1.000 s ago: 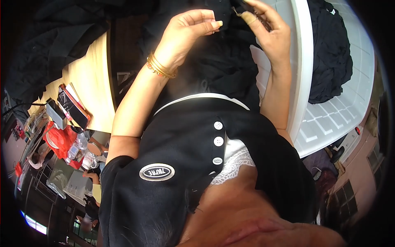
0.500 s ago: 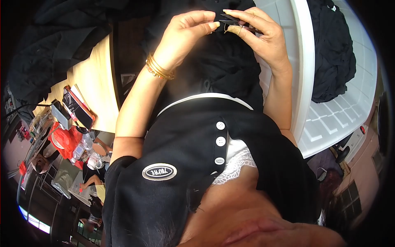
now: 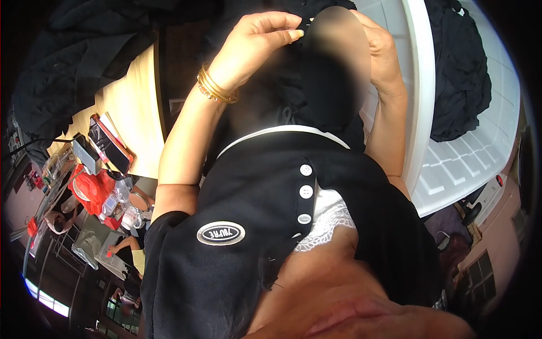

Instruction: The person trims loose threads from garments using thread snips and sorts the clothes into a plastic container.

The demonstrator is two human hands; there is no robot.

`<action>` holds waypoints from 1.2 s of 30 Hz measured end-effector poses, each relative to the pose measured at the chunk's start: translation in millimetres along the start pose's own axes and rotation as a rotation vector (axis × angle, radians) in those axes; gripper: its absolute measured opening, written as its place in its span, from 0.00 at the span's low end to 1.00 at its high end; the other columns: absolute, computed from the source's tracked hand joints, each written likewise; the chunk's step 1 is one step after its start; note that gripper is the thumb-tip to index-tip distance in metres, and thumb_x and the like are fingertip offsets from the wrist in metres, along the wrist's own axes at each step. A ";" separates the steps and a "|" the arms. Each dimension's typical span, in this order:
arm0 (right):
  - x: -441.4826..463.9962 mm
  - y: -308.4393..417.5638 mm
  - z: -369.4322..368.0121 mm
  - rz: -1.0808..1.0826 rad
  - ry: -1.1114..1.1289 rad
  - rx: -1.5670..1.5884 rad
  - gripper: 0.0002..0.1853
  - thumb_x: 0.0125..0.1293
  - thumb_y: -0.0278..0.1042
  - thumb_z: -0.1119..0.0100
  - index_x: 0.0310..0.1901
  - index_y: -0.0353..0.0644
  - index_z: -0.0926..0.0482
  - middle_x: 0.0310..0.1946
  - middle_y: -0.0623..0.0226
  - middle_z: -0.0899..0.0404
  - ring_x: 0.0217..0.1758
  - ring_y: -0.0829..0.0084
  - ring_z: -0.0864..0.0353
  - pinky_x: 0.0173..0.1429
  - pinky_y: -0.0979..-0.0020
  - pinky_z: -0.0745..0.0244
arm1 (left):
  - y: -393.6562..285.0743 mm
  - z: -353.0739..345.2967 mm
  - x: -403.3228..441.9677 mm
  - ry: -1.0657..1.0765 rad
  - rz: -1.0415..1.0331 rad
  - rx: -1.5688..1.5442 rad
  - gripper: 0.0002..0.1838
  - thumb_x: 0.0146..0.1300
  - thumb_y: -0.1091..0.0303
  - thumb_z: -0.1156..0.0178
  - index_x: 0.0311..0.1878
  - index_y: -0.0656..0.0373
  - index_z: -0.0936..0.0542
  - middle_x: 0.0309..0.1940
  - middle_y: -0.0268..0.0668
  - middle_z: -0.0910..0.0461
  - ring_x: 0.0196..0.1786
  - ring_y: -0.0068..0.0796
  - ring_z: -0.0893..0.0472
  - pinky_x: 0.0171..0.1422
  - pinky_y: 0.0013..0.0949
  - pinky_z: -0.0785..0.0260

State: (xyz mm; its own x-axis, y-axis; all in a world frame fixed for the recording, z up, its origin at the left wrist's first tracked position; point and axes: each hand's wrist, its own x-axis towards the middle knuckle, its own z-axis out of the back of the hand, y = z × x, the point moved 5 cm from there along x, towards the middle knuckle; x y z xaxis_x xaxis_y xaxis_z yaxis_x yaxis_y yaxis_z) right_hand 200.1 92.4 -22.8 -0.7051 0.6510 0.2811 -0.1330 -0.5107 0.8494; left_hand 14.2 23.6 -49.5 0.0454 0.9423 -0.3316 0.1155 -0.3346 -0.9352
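Note:
My left hand [image 3: 262,35], with gold bangles [image 3: 212,85] on the wrist, is at the top centre, thumb and forefinger in a pinch over black cloth [image 3: 271,85]. Whatever lies between those fingertips is too dark to make out. Close to its right is my right hand [image 3: 383,48]. A blurred patch covers its fingers, so only the back of the hand and the wrist show. The small black thread snips it held half a second ago cannot be seen now. Black cloth spreads below both hands, over my lap.
A white plastic basket [image 3: 463,164] stands close on my right with a bundle of black fabric [image 3: 458,73] in it. To my left, a wooden table [image 3: 132,107] bears black cloth and a phone [image 3: 110,148]. Red plastic bags [image 3: 90,183] lie beyond. People are further back.
A blurred patch now hides the fingers of my right hand and the black thread snips. My left hand has barely moved, and its fingers stay pinched.

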 end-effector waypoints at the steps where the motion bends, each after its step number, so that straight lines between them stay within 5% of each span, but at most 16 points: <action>1: -0.1 -0.3 0.7 0.007 0.006 -0.003 0.16 0.62 0.19 0.29 0.52 0.36 0.12 0.36 0.66 0.17 0.38 0.77 0.21 0.42 0.77 0.29 | 0.1 -0.1 0.1 -0.001 0.007 -0.007 0.13 0.69 0.76 0.35 0.55 0.63 0.15 0.45 0.35 0.12 0.47 0.23 0.15 0.61 0.27 0.24; 10: -0.8 9.5 17.5 -0.101 -0.200 -0.024 0.14 0.62 0.20 0.30 0.50 0.38 0.11 0.34 0.67 0.18 0.36 0.77 0.21 0.42 0.77 0.28 | 0.6 -14.5 12.4 0.025 -0.073 0.022 0.10 0.71 0.74 0.39 0.53 0.63 0.18 0.42 0.30 0.17 0.43 0.19 0.17 0.52 0.24 0.26; 14: -3.3 10.9 17.6 -0.152 -0.266 0.058 0.14 0.62 0.17 0.32 0.50 0.33 0.13 0.35 0.68 0.20 0.39 0.77 0.21 0.46 0.77 0.28 | -12.0 -30.7 14.0 0.037 -0.178 0.266 0.09 0.75 0.72 0.45 0.53 0.65 0.22 0.38 0.38 0.17 0.36 0.24 0.16 0.46 0.31 0.22; 18: -4.1 5.7 24.1 -0.203 -0.315 0.016 0.17 0.63 0.18 0.30 0.55 0.33 0.14 0.38 0.68 0.20 0.41 0.78 0.22 0.48 0.77 0.28 | -43.0 -25.4 7.9 0.100 -0.341 0.811 0.21 0.68 0.60 0.34 0.56 0.62 0.25 0.42 0.53 0.17 0.44 0.47 0.13 0.51 0.43 0.22; 21: -9.3 -1.0 28.2 -0.221 -0.382 0.100 0.18 0.65 0.20 0.31 0.57 0.33 0.15 0.39 0.69 0.20 0.42 0.78 0.22 0.51 0.77 0.29 | -69.9 -7.5 -8.2 0.192 -0.394 1.386 0.33 0.56 0.52 0.25 0.59 0.59 0.27 0.43 0.47 0.16 0.47 0.48 0.14 0.49 0.44 0.22; 24: -11.3 -2.4 30.2 -0.208 -0.430 0.107 0.17 0.66 0.21 0.31 0.57 0.33 0.15 0.40 0.70 0.19 0.44 0.79 0.22 0.54 0.78 0.29 | -71.3 31.2 -8.6 0.172 -0.243 1.818 0.20 0.55 0.58 0.29 0.48 0.57 0.19 0.39 0.43 0.15 0.42 0.44 0.12 0.44 0.42 0.21; 26: -11.5 0.6 28.3 -0.204 -0.435 0.127 0.17 0.67 0.21 0.31 0.57 0.33 0.15 0.41 0.70 0.19 0.45 0.79 0.21 0.54 0.79 0.29 | -114.4 47.9 -19.4 0.133 -0.162 1.717 0.12 0.56 0.62 0.34 0.41 0.55 0.15 0.36 0.42 0.14 0.40 0.43 0.12 0.43 0.43 0.20; 28: -14.0 -1.9 26.1 -0.218 -0.415 0.143 0.17 0.68 0.20 0.33 0.58 0.33 0.16 0.45 0.68 0.18 0.49 0.78 0.20 0.58 0.77 0.28 | -155.6 66.2 -32.5 -0.093 -0.441 1.359 0.13 0.57 0.65 0.36 0.45 0.59 0.15 0.32 0.44 0.14 0.38 0.41 0.12 0.45 0.43 0.21; 29: -16.7 -7.3 25.9 -0.235 -0.393 0.150 0.17 0.68 0.20 0.34 0.59 0.32 0.17 0.49 0.66 0.17 0.53 0.76 0.19 0.62 0.75 0.28 | -178.6 75.3 -36.4 -0.069 -0.293 0.953 0.11 0.61 0.68 0.38 0.44 0.61 0.15 0.28 0.39 0.16 0.34 0.29 0.14 0.42 0.36 0.22; 30: -17.6 -11.3 25.1 -0.253 -0.372 0.156 0.18 0.69 0.20 0.35 0.60 0.32 0.17 0.54 0.64 0.16 0.57 0.74 0.18 0.66 0.73 0.27 | -194.8 84.1 -45.8 -0.126 -0.187 0.614 0.12 0.64 0.69 0.40 0.45 0.65 0.15 0.29 0.42 0.14 0.32 0.36 0.13 0.38 0.36 0.22; 31: -17.7 -13.4 24.4 -0.244 -0.374 0.168 0.18 0.69 0.20 0.34 0.60 0.32 0.18 0.54 0.64 0.16 0.57 0.74 0.18 0.66 0.73 0.27 | -219.3 88.4 -61.0 -0.222 -0.278 0.468 0.10 0.66 0.73 0.43 0.44 0.69 0.16 0.27 0.39 0.16 0.27 0.31 0.14 0.34 0.32 0.23; 32: -17.2 -13.6 24.7 -0.236 -0.375 0.178 0.18 0.70 0.21 0.34 0.60 0.32 0.18 0.53 0.64 0.16 0.57 0.75 0.18 0.65 0.73 0.27 | -233.9 97.5 -70.8 -0.236 -0.445 0.129 0.09 0.67 0.73 0.43 0.41 0.69 0.17 0.27 0.43 0.16 0.29 0.33 0.14 0.36 0.34 0.21; 33: -17.0 -13.9 25.2 -0.228 -0.377 0.187 0.18 0.70 0.22 0.34 0.60 0.32 0.18 0.53 0.65 0.16 0.56 0.75 0.18 0.65 0.73 0.27 | -256.6 108.0 -81.9 0.004 -0.568 -0.034 0.13 0.72 0.73 0.51 0.44 0.70 0.17 0.34 0.43 0.15 0.35 0.37 0.13 0.49 0.35 0.20; 34: -17.3 -15.8 25.7 -0.224 -0.381 0.193 0.18 0.70 0.22 0.34 0.61 0.32 0.18 0.53 0.65 0.16 0.56 0.75 0.19 0.65 0.73 0.27 | -274.9 123.5 -91.4 -0.180 -0.676 -0.258 0.12 0.64 0.70 0.39 0.42 0.72 0.18 0.33 0.47 0.14 0.32 0.42 0.13 0.45 0.39 0.19; 35: -17.7 -18.7 26.6 -0.219 -0.385 0.198 0.18 0.70 0.22 0.34 0.61 0.32 0.18 0.54 0.65 0.16 0.56 0.76 0.19 0.65 0.74 0.27 | -294.7 155.6 -99.8 -0.383 -0.763 -0.152 0.19 0.78 0.64 0.56 0.56 0.65 0.20 0.58 0.49 0.18 0.64 0.48 0.20 0.69 0.58 0.29; 36: -17.7 -20.1 27.3 -0.215 -0.389 0.203 0.18 0.70 0.22 0.34 0.61 0.32 0.18 0.54 0.65 0.16 0.56 0.76 0.19 0.65 0.74 0.27 | -315.5 177.9 -102.9 -0.431 -0.867 -0.264 0.16 0.79 0.68 0.58 0.52 0.65 0.21 0.46 0.46 0.14 0.48 0.45 0.13 0.54 0.50 0.18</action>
State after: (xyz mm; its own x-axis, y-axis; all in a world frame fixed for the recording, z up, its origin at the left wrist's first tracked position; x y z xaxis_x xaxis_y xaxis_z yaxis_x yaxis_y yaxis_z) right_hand 234.2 106.5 -32.6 -0.3591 0.9109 0.2032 -0.0811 -0.2474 0.9655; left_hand -203.4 32.9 257.6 -0.5157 0.7650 0.3857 0.1571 0.5269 -0.8353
